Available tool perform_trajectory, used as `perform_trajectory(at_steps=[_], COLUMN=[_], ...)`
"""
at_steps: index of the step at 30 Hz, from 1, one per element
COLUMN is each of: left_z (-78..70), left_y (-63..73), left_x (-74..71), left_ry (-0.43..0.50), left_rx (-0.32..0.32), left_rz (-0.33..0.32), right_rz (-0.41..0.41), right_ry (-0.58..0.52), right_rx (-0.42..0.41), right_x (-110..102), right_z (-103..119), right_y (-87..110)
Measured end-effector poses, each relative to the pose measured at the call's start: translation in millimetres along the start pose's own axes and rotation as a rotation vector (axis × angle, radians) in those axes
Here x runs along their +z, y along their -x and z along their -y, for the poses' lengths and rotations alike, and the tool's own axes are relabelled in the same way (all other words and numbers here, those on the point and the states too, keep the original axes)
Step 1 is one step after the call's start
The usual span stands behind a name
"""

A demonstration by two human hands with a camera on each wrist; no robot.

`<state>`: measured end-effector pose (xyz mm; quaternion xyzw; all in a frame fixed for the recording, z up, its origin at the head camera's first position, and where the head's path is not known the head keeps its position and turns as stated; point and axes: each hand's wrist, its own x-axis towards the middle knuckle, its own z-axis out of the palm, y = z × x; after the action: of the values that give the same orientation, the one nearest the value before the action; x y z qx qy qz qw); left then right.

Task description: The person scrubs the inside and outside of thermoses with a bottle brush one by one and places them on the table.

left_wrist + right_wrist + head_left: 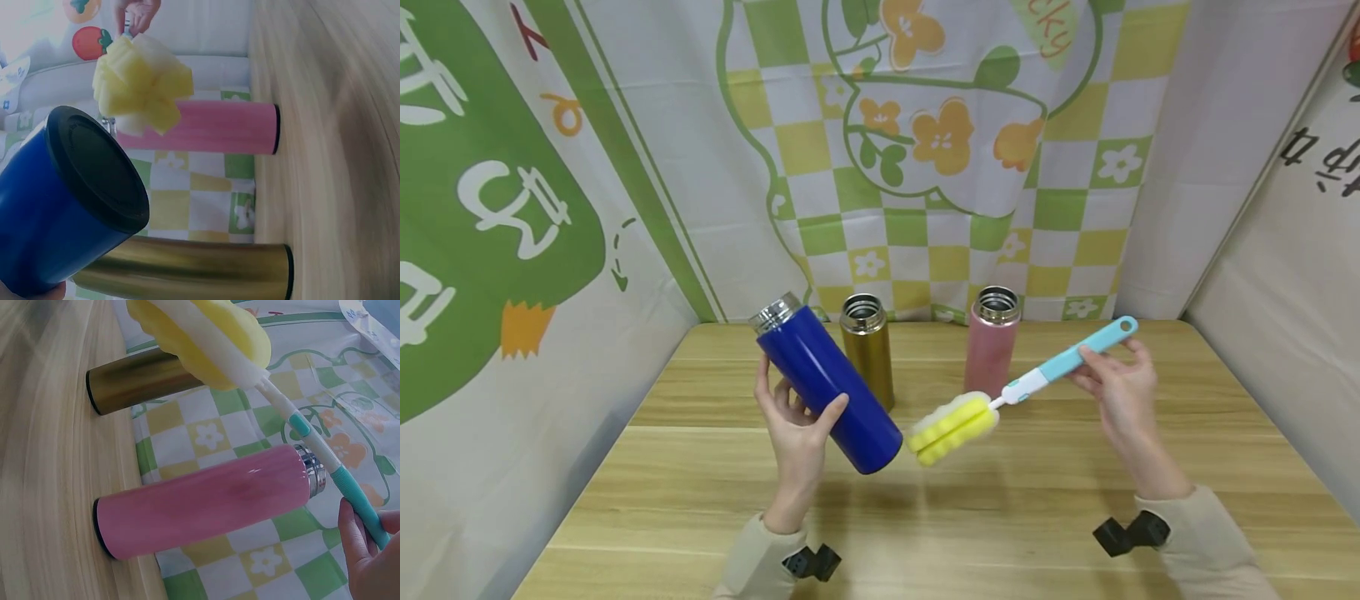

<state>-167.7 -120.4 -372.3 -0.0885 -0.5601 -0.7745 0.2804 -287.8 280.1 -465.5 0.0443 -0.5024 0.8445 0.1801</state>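
Observation:
In the head view my left hand [797, 433] grips a blue thermos bottle [831, 379], raised off the table and tilted with its uncapped steel mouth up to the left. My right hand [1120, 387] pinches the light-blue handle of a bottle brush [1067, 358], whose yellow and white sponge head [953, 427] points down-left, close to the blue bottle's base but apart from it. The left wrist view shows the dark bottom of the blue thermos [103, 172] and the sponge end-on. In the right wrist view, fingers [353, 537] hold the handle.
Two more uncapped thermos bottles stand upright near the table's back edge: a gold one [868, 354] behind the blue bottle and a pink one [990, 346] behind the brush. Patterned curtains [925, 233] rise behind and beside the wooden table [1000, 517].

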Motion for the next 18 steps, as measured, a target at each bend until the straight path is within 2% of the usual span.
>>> perform_trajectory(at_steps=[2, 5, 6, 7, 9, 11, 14, 18], left_z=[1.3, 3.9, 4.9, 6.0, 8.6, 11.4, 16.3, 23.7], left_y=[-1.8, -5.2, -6.6, -8.1, -11.5, -15.0, -20.2, -27.1], left_x=[-2.7, -7.8, -9.7, -11.5, -15.6, -19.6, -25.6, -33.6], left_ry=[-0.037, -0.083, -0.095, -0.108, -0.136, -0.175, -0.236, -0.292], left_rx=[-0.005, -0.010, -0.009, -0.005, -0.003, 0.003, 0.011, 0.028], left_rz=[-0.008, -0.018, -0.018, -0.017, -0.018, -0.018, -0.019, -0.026], right_rz=[-0.018, -0.002, 0.023, 0.020, 0.037, 0.029, 0.023, 0.030], right_ry=[-0.041, -0.032, -0.034, -0.034, -0.004, 0.002, 0.005, -0.005], right_rx=[0.037, -0.007, -0.043, -0.037, -0.079, -0.083, -0.073, -0.061], right_x=[31, 39, 27, 25, -15, -37, -49, -52], right_z=[31, 42, 33, 34, 3, -12, -16, -10], right_y=[20.0, 28.4, 23.1, 22.8, 0.6, -9.9, -12.5, -8.7])
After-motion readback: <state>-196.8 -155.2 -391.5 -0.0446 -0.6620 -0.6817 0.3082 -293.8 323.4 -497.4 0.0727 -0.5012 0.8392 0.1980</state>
